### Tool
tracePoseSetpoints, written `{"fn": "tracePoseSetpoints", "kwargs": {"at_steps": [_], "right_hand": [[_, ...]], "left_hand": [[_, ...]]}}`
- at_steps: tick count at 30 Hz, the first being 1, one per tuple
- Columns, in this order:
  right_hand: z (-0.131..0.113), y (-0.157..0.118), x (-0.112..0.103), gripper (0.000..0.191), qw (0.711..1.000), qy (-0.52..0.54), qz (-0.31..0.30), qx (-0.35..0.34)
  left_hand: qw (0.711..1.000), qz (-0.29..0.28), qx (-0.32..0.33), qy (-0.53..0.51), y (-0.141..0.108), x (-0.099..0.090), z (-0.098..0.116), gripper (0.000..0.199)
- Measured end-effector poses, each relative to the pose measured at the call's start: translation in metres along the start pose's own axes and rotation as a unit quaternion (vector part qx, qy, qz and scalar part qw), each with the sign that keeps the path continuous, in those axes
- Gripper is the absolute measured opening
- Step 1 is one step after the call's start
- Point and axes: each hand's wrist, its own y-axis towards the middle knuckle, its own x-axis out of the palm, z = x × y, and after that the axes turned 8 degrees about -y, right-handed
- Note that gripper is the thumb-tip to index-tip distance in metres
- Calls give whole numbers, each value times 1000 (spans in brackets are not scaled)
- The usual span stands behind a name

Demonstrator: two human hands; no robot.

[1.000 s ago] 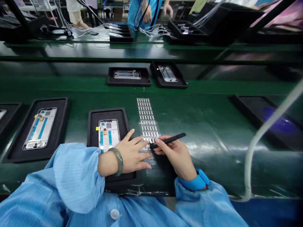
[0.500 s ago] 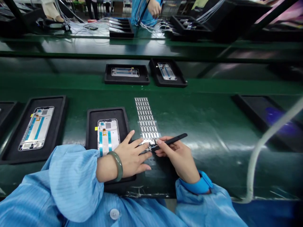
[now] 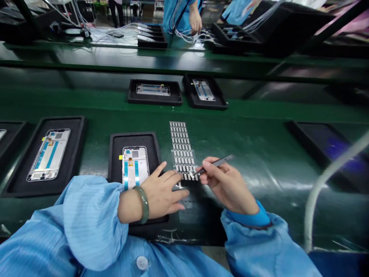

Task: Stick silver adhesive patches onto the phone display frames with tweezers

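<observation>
My left hand (image 3: 162, 191) lies with fingers spread beside the lower end of a sheet of small metallic stickers (image 3: 182, 150). Its fingertips rest at the sheet's lower left edge and cover part of it. In my right hand (image 3: 227, 181) are dark tweezers (image 3: 219, 161), their tips over the lower right of the sheet. Whether the tips pinch a sticker is too small to tell. Left of the sheet, a phone frame (image 3: 134, 165) with blue strips lies in a black tray (image 3: 115, 146), partly hidden behind my left hand.
Another black tray (image 3: 76, 154) with a phone frame (image 3: 49, 154) stands at left. Two trays (image 3: 132, 98) (image 3: 220, 103) with frames sit farther back. At right are a dark tray (image 3: 300, 134) and a pale hose (image 3: 313, 207). A co-worker's hand (image 3: 195, 21) is beyond the shelf.
My right hand has moved right and slightly up with the tweezers, away from my left fingers. My left hand stays nearly in place. The view has shifted slightly.
</observation>
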Motion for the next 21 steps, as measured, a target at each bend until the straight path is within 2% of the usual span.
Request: {"fn": "tracePoseSetpoints", "kwargs": {"at_steps": [2,3,6,8,11,13,15,18,21], "right_hand": [[-10,3,11,27,999,25,-18,-20],[-14,4,18,27,999,34,-30,-27],[-22,7,45,27,995,50,-71,-44],[-26,9,62,28,993,42,-97,-61],[-29,15,82,27,986,3,-138,-94],[-30,18,90,25,980,-27,-158,-116],[-30,20,94,24,975,-52,-172,-129],[-31,22,96,23,969,-90,-194,-127],[-32,26,95,22,959,-127,-225,-116]], "left_hand": [[994,50,-58,-81,-2,-12,1,31],[981,85,-99,-140,-4,-18,2,30],[905,177,-211,-324,-11,-37,0,20],[858,214,-249,-396,-18,-45,-4,16],[834,248,-268,-415,-28,-52,-12,16],[835,252,-278,-403,-34,-53,-18,14],[851,243,-280,-372,-38,-54,-22,13],[904,230,-245,-264,-42,-56,-24,11],[949,184,-209,-150,-44,-62,-26,12]]}}
